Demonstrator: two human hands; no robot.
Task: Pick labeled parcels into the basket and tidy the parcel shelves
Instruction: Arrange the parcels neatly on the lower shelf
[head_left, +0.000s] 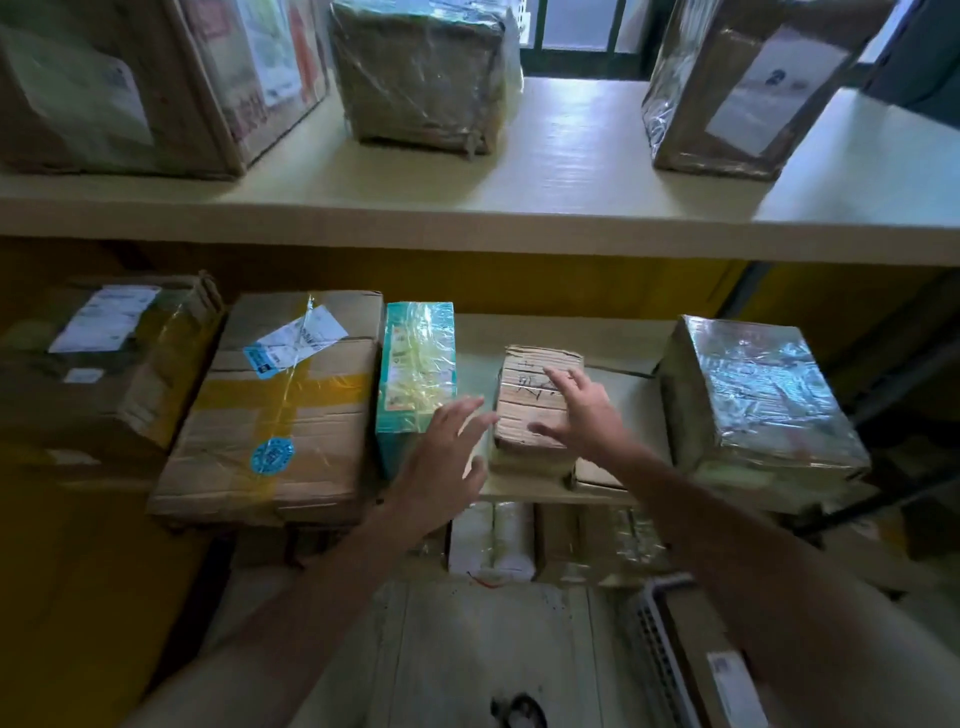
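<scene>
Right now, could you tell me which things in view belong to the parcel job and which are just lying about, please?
Job: small brown parcel under the right hand; left hand beside the teal box; labelled carton; foil-wrapped parcel.
Lying about: dark object on the floor; window behind the top shelf.

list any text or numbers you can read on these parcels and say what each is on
"2", probably: large digit on the white label of the film-wrapped box, top shelf, right.
Handwriting on the small brown parcel under the right hand: not legible.
Printed labels on the taped carton, teal box and far-left carton: too blurred to read.
</scene>
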